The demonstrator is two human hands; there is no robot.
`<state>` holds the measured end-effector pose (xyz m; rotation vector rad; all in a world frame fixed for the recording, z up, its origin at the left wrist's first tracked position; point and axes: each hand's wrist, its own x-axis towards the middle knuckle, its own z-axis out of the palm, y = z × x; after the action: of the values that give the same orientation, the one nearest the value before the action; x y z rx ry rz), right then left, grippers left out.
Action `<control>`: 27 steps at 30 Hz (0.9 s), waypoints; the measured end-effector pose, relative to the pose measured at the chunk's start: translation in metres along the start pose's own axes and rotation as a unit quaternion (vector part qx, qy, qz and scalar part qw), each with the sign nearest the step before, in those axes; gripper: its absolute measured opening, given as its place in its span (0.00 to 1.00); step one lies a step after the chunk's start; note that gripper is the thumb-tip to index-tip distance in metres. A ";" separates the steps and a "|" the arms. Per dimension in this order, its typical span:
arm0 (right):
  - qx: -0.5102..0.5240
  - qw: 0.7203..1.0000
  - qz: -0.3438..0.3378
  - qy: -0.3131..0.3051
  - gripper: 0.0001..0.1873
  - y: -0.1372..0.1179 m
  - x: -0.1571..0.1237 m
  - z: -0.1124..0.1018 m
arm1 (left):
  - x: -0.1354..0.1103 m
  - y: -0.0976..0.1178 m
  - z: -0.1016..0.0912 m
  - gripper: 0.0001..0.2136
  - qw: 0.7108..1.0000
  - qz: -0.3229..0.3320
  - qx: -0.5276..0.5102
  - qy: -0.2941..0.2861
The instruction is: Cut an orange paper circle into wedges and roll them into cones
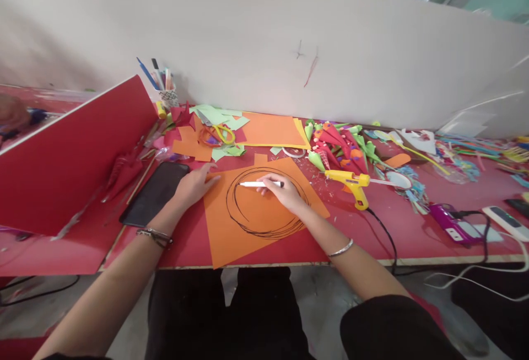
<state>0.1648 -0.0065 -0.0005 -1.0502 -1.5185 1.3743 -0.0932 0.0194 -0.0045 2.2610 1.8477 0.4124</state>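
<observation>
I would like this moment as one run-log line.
right hand: holds white marker over orange sheet | left hand: at sheet's left edge | sheet: bears black loops | glue gun: right of sheet

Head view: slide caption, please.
Right hand holds white marker over orange paper with black loops, left hand at the paper's edge.

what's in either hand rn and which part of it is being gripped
The right hand grips a white marker around its middle, toward the black end. The left hand grips nothing visible.
</observation>
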 end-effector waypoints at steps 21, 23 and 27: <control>-0.037 0.984 0.024 -0.173 0.16 0.000 -0.002 -0.008 | -0.004 0.005 0.004 0.13 1.000 -0.002 0.016 0.000; -0.053 0.976 0.030 -0.208 0.17 -0.003 -0.002 -0.013 | -0.004 0.004 0.005 0.13 1.000 0.000 0.016 0.002; -0.037 0.987 -0.001 -0.155 0.17 -0.002 0.000 -0.015 | -0.004 0.003 0.007 0.12 1.000 0.001 0.016 0.009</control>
<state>0.1788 -0.0020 0.0027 -0.9088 -1.8061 1.5437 -0.0887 0.0155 -0.0106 2.2877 1.8752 0.4084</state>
